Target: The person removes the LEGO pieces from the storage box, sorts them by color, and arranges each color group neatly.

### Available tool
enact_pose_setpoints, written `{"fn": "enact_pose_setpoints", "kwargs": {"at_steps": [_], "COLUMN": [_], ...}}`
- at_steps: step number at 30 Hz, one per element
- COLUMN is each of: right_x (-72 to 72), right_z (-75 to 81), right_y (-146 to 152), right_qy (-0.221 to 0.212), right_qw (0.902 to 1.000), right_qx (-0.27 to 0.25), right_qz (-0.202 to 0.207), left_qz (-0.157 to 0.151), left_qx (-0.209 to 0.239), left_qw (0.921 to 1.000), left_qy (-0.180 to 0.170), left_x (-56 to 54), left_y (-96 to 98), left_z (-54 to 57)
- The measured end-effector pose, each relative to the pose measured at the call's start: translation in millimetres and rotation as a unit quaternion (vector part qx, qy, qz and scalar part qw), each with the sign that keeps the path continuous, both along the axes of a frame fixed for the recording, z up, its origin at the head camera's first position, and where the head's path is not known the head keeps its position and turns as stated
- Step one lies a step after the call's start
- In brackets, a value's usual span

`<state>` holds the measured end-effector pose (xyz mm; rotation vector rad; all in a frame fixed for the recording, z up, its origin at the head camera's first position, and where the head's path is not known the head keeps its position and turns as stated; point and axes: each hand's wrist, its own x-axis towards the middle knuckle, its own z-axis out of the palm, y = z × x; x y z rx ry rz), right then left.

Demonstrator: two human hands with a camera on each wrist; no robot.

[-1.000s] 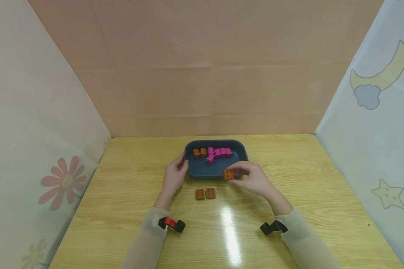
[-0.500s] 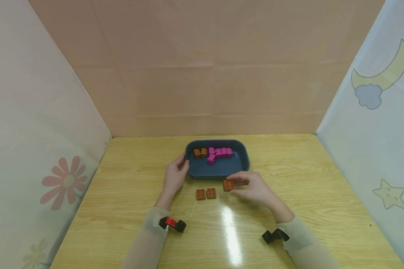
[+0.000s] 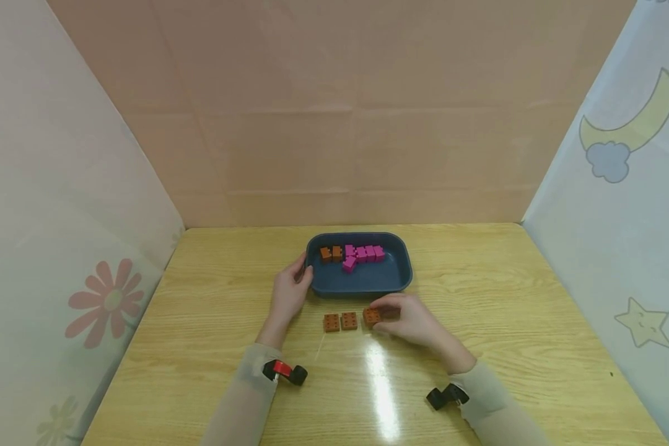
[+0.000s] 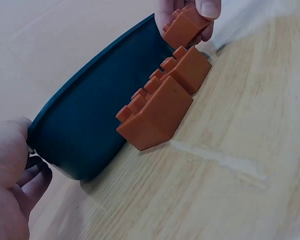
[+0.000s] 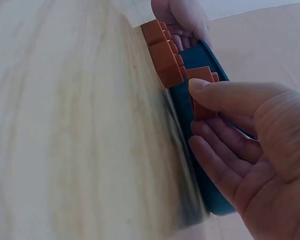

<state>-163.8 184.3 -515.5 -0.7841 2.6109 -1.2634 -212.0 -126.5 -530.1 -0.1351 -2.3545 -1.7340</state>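
Brick of orange studded plastic [image 3: 371, 318], at lower centre of the frame, is being pinched by my right hand [image 3: 407, 319]; my left hand [image 3: 290, 294] is gripping the rounded-rectangular dark-blue tray [image 3: 381, 274]. Keeping it level should avoid bumping the matching orange brick [image 3: 349, 321] just left.

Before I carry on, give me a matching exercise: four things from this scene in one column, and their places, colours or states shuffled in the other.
Things
1. left hand
2. right hand
3. pink blocks
4. tray

Place, colour or state
A. dark blue
B. lying inside the tray
C. gripping the tray's left end
D. pinching an orange block

Right pairs
1-C
2-D
3-B
4-A
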Motion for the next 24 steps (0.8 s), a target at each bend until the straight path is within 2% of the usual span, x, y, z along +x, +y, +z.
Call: {"fn": "enact_pose_setpoints", "kwargs": {"at_steps": [11, 24], "right_x": [-2.4, -1.7], "right_z": [-8.7, -13.2], "right_y": [-0.7, -5.8], "right_qy": [-0.033, -0.025], "right_qw": [0.9994, 0.9995], "right_qx": [-0.013, -0.007], "right_qz": [0.0, -0.014], "left_qz": [-0.002, 0.001], "left_qx": [0.002, -0.005], "left_qw": [1.0, 1.0], "left_qy": [-0.001, -0.002], "left_x": [0.3, 1.0], "left_y": [-0.4, -0.5], "left_z": [-2.0, 1.4]}}
